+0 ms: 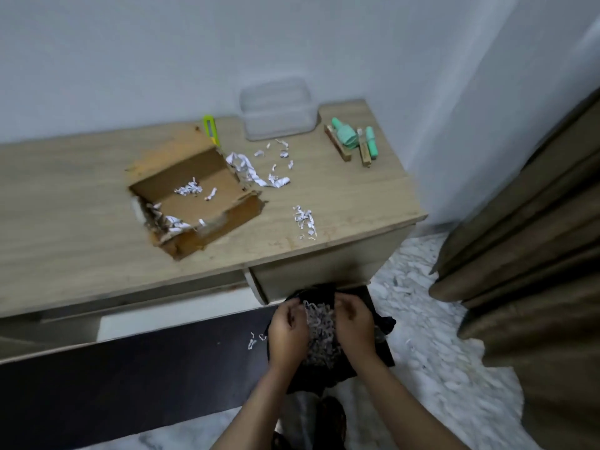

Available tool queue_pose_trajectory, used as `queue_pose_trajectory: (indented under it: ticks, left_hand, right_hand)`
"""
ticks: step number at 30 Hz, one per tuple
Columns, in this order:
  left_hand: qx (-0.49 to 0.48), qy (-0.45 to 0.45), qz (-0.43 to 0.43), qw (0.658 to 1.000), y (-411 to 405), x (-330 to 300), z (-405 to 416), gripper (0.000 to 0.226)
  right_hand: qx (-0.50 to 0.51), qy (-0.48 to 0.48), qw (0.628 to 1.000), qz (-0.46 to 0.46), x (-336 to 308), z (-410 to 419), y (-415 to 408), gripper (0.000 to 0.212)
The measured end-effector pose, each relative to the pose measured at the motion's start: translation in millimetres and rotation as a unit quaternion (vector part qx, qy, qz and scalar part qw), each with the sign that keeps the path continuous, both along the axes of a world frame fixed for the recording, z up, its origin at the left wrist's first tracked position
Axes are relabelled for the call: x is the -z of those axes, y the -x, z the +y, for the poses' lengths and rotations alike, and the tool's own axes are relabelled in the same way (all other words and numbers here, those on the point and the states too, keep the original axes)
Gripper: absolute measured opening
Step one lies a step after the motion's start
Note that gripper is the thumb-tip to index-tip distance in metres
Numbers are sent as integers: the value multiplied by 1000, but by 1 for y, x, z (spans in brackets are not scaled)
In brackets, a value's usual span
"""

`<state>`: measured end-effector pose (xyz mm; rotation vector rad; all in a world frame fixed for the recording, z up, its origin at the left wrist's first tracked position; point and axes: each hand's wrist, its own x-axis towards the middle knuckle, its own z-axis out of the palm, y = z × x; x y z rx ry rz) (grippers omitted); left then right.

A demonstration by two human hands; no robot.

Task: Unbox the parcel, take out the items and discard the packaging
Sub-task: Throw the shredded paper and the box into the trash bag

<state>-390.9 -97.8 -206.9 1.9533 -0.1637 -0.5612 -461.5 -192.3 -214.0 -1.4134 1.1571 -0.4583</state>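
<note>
Shredded white paper filling (321, 332) is gripped between the left hand (287, 332) and right hand (355, 323) over a black plastic bag (383, 352), below the wooden tabletop (65, 206).

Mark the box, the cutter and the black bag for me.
Box (194, 193): head view, on its inner floor.
Cutter (210, 126): head view, on its green handle behind the box.
Black bag (383, 352): head view, on its right side below the table.

Clear plastic tub (279, 108) at back of wooden desk (65, 203) (against white wall (130, 53)), brown curtain (535, 254) on rt, pale patterned floor (431, 336)
</note>
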Motion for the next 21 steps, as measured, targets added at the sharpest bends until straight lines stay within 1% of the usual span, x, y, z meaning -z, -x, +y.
queue_pose_trajectory:
  ticks: [1,3,6,8,10,12,14,17,19,21]
  left_hand:
    - [-14,11,-27,999,-1,-16,5,17]
    - [-50,18,-111,992,-8,-49,15,19]
    - [-107,34,-241,964,-28,-93,30,39]
    - [-139,17,-277,951,-45,-119,35,49]
    - [-152,-11,-295,943,-65,-135,36,57]
    - [-130,-58,-315,938,-86,-141,33,64]
    - [-97,-125,-303,940,-103,-139,26,68]
    - [-96,-208,-255,939,-124,-133,18,78]
    - [-112,-231,-242,936,-138,-131,20,83]
    - [-130,-238,-229,935,-152,-131,24,85]
  right_hand:
    - [-11,40,999,-11,-18,2,1,14]
    - [-33,120,992,-36,-53,4,-1,13]
    - [-51,210,973,-79,-95,5,-14,16]
    - [-49,237,962,-125,-113,3,-28,15]
    - [-62,262,954,-136,-125,-2,-44,18]
    - [-88,269,951,-125,-133,-12,-61,23]
    - [-124,275,948,-97,-136,-23,-75,31]
    - [-198,316,927,-27,-132,-40,-96,54]
    - [-247,325,912,43,-128,-50,-109,73]
    - [-288,342,888,108,-124,-58,-122,89]
